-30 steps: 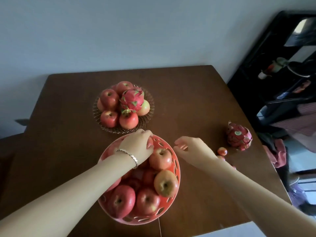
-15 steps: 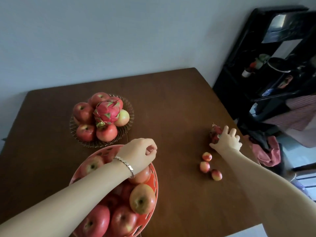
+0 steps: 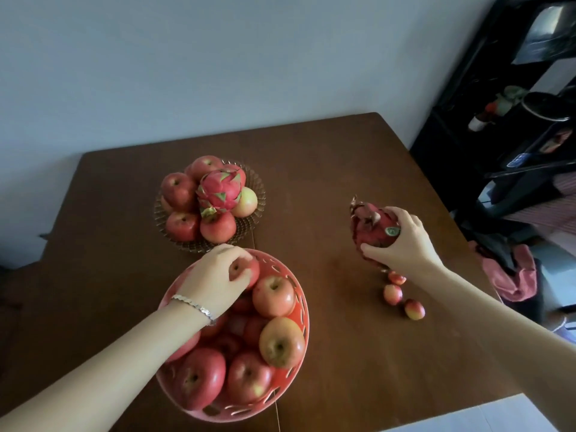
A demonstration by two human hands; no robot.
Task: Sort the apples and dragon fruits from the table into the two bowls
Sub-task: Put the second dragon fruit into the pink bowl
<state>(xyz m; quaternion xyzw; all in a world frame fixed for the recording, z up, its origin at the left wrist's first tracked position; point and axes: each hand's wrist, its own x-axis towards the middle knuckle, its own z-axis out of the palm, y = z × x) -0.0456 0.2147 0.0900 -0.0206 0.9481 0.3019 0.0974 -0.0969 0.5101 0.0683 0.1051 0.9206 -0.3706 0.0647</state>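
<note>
While the right hand (image 3: 405, 241) clamped its fingers round a dragon fruit (image 3: 372, 227) above the table (image 3: 327, 169), left hand (image 3: 215, 277) closed on an apple (image 3: 246, 269) in the red bowl (image 3: 300, 294), glass bowl (image 3: 254, 194) beyond held apples and another dragon fruit (image 3: 219, 190), three small fruits (image 3: 393, 294) near the right wrist

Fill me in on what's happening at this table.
A person is sorting fruit. The right hand grips a dragon fruit over the table, with three small red fruits lying near it. The left hand rests on an apple in the red basket, full of apples. The glass bowl behind holds apples and one dragon fruit.
</note>
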